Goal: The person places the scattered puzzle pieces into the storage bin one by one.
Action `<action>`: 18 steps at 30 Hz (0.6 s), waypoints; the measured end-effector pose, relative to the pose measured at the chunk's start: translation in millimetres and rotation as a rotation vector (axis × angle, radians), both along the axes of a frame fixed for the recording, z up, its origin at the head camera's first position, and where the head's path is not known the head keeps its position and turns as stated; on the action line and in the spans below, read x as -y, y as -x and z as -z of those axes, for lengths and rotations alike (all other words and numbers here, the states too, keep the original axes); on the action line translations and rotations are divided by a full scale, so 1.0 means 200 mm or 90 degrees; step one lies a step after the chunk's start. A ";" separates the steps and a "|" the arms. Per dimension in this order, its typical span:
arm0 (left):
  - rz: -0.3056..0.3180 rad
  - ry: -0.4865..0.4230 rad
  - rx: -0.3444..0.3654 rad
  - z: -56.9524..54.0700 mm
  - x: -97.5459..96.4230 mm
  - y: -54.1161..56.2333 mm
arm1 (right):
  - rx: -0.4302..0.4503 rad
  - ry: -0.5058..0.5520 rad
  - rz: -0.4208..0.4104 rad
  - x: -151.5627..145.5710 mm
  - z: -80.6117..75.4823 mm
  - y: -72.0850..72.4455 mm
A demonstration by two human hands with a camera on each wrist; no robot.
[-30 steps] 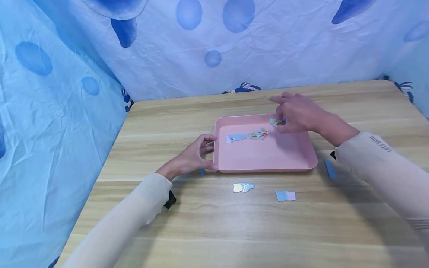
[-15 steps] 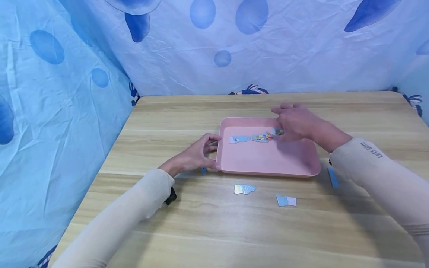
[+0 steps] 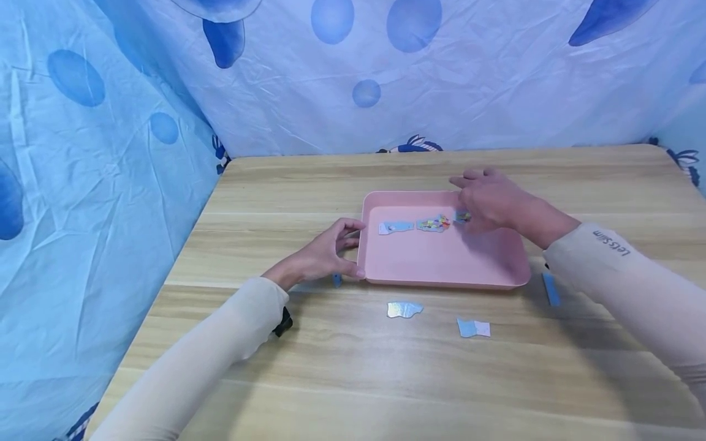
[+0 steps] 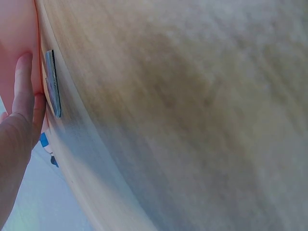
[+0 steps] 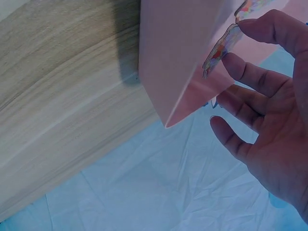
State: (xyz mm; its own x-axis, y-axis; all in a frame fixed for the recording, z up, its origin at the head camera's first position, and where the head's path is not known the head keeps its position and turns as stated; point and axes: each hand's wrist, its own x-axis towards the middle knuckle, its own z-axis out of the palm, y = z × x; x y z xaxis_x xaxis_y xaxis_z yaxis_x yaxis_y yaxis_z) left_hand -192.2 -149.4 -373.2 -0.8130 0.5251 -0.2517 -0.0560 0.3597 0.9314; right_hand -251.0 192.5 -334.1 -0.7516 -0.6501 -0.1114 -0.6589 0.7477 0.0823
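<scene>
In the head view my left hand (image 3: 325, 252) grips the left end of a shallow pink tray (image 3: 430, 269), thumb near the front corner and fingers along the side. My right hand (image 3: 491, 201) is over the tray's back right part. Between its thumb and index finger it pinches a colourful puzzle piece (image 5: 221, 50), its other fingers spread apart. Left of that piece, a multicoloured puzzle piece (image 3: 433, 224) and a pale blue puzzle piece (image 3: 396, 227) lie in a row on the tray floor. The right hand partly hides the pinched piece.
On the wooden table (image 3: 353, 380) in front of the tray lie a shiny piece (image 3: 404, 309) and a blue-and-white piece (image 3: 474, 328). A blue strip (image 3: 551, 289) lies right of the tray. Another small piece (image 4: 54, 84) lies by the left hand. A blue-patterned curtain (image 3: 309, 110) hangs behind.
The right hand has brought its puzzle piece lower and closer to the row in the tray. The left hand stays at the tray's left end. The head view has shifted slightly.
</scene>
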 end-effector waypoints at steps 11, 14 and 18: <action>0.002 0.007 0.000 0.01 0.00 0.01 | -0.009 -0.011 -0.013 -0.01 0.05 0.01; 0.003 0.009 -0.001 0.01 0.00 0.01 | -0.004 -0.014 -0.013 -0.02 0.07 0.01; 0.003 0.011 -0.003 0.00 0.00 0.01 | -0.001 -0.002 -0.016 -0.03 0.08 0.00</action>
